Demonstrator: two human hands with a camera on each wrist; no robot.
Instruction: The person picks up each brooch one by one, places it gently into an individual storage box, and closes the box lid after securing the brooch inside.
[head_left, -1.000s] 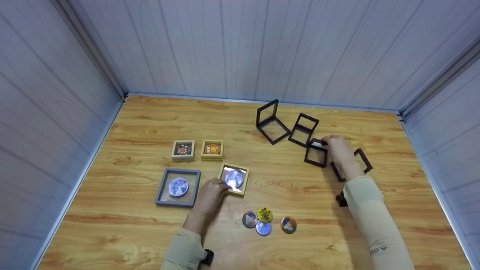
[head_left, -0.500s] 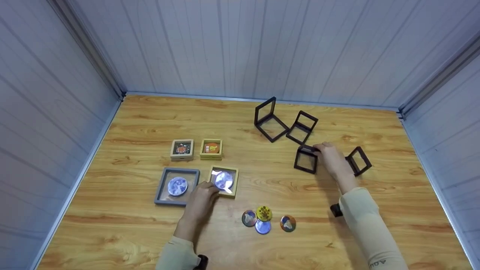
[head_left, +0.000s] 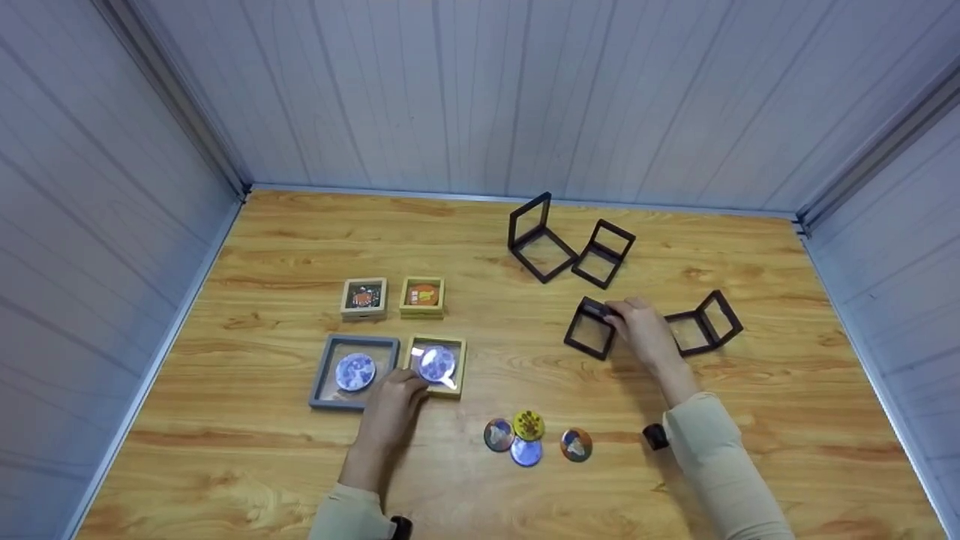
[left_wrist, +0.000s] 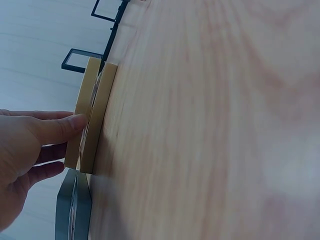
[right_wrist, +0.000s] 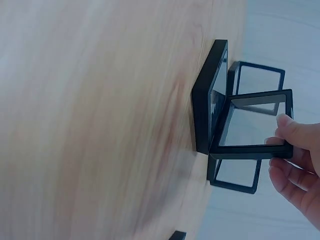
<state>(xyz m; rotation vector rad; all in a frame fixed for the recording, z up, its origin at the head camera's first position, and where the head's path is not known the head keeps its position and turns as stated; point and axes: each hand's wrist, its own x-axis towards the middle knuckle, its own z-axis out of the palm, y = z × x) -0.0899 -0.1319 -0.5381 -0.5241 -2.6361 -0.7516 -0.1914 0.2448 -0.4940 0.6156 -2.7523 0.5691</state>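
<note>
My left hand pinches the near-left edge of a yellow display frame with a moon-patterned round badge behind its clear film. In the left wrist view, thumb and fingers grip the upper half of this frame, its two halves lying together beside the grey frame. My right hand holds a hinged black display frame by its raised half. Seen from the right wrist, this frame stands unfolded, its other half on the table, thumb and fingers pinching the outer edge.
A grey frame with another moon badge lies left. Behind it sit a cream frame and a small yellow frame. Unfolded black frames stand toward the back and right. Several round badges lie in front.
The left hand has slid the yellow frame left, up close to the grey frame. The right hand has brought the black frame left and nearer, away from the other black frames.
</note>
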